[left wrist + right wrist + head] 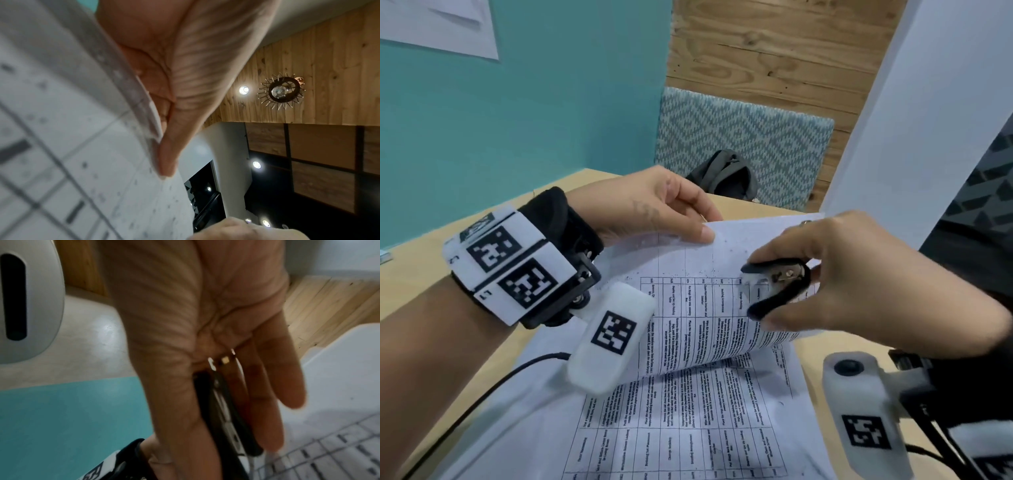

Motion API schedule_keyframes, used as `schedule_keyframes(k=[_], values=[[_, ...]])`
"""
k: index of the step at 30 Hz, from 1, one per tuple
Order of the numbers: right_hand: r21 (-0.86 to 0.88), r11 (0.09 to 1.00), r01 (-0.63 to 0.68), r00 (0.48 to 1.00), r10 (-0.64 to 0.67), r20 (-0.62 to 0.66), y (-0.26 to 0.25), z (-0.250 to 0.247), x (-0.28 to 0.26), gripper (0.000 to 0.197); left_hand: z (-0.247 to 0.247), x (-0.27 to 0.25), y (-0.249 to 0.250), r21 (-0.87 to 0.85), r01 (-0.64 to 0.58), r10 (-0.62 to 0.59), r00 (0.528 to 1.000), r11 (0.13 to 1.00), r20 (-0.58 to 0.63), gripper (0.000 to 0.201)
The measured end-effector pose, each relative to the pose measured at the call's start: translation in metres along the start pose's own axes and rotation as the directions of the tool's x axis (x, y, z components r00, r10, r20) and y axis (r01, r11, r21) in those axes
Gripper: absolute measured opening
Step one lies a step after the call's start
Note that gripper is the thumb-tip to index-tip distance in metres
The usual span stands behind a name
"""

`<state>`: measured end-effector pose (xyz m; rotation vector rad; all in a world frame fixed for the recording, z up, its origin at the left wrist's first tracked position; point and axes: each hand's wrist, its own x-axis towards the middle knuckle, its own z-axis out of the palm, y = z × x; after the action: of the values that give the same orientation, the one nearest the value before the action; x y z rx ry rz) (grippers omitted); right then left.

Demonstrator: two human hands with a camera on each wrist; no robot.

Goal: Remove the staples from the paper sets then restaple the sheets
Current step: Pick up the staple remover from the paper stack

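A set of printed sheets with tables [698,308] is lifted and curled above the desk. My left hand [671,212] pinches its far top edge between thumb and fingers; the left wrist view shows the thumb [170,146] pressed on the paper [61,129]. My right hand [835,274] grips a black staple remover [777,287] with metal jaws, held against the sheet's right corner. In the right wrist view the staple remover [224,415] lies between thumb and fingers. More printed sheets [688,421] lie flat beneath. No staple is visible.
The light wooden desk [424,291] has a teal wall behind it. A black cable [482,397] runs across the desk at the left. A dark bag [722,174] lies on a patterned rug on the wood floor beyond the desk. A white panel stands at right.
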<state>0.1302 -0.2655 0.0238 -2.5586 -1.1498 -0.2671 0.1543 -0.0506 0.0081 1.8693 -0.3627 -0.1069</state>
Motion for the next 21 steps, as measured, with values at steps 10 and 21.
schedule_keyframes(k=[10, 21], values=[[0.333, 0.933, -0.135, 0.973, 0.061, 0.222, 0.071, -0.054, -0.005, 0.069, -0.012, -0.004, 0.007, 0.061, -0.047, 0.047, 0.999, 0.997, 0.007, 0.017], [0.622, 0.759, -0.194, 0.934, -0.051, 0.353, 0.075, -0.019, 0.009, 0.062, -0.026, -0.012, 0.019, 0.139, -0.09, 0.08, 0.994, 0.986, 0.079, 0.044]])
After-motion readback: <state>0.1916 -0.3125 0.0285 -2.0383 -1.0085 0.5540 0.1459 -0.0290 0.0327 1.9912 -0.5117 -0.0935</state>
